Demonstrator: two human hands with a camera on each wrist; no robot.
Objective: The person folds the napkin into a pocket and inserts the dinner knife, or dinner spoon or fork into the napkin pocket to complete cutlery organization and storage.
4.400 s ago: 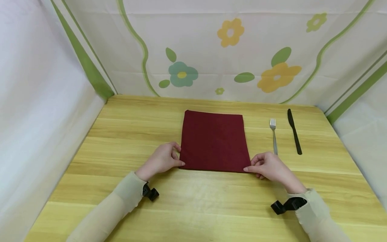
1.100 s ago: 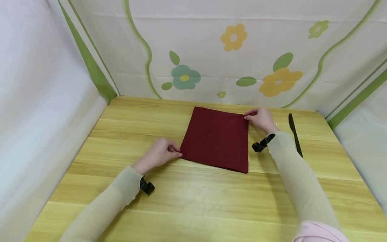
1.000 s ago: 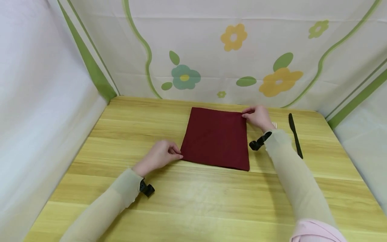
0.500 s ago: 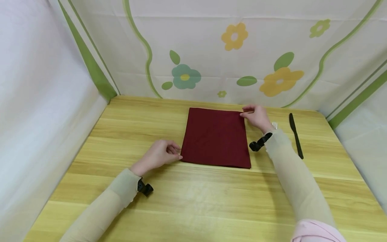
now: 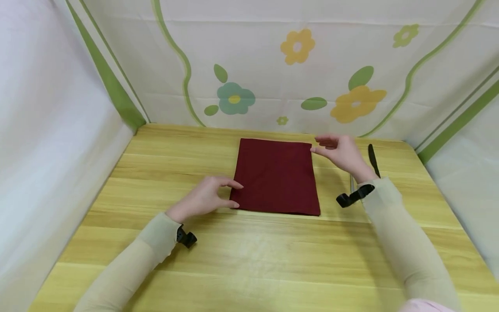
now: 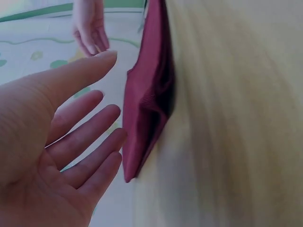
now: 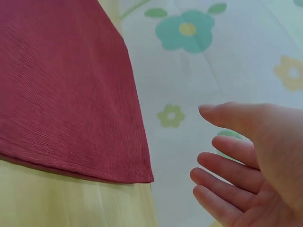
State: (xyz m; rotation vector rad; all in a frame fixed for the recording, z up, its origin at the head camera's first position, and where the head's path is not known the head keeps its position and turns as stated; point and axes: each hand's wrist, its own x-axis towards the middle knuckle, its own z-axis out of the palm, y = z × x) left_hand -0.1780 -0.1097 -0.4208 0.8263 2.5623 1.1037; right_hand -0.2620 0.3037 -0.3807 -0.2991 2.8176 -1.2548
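A dark red folded cloth napkin (image 5: pixel 277 177) lies flat on the wooden table, nearly square to its back edge. My left hand (image 5: pixel 206 197) is at the near left corner, fingers spread, its fingertips overlapping the cloth in the head view. In the left wrist view, that hand (image 6: pixel 61 137) holds nothing, and the layered edge of the napkin (image 6: pixel 142 109) gapes a little beyond the fingertips. At the far right corner is my right hand (image 5: pixel 345 156), fingers parted. The right wrist view shows a gap between this hand (image 7: pixel 251 165) and the napkin (image 7: pixel 75 104).
Right of the napkin lie a fork (image 5: pixel 352 184), mostly hidden by my right wrist, and a black knife (image 5: pixel 373 160), its lower part covered. A white flowered curtain (image 5: pixel 265 56) rises directly behind the table (image 5: pixel 249 260), and white cloth walls flank both sides.
My right hand went from the napkin's near right corner to its far right one. The napkin swung askew, then turned back straight. Both hands, pinching corners earlier, have now let go.
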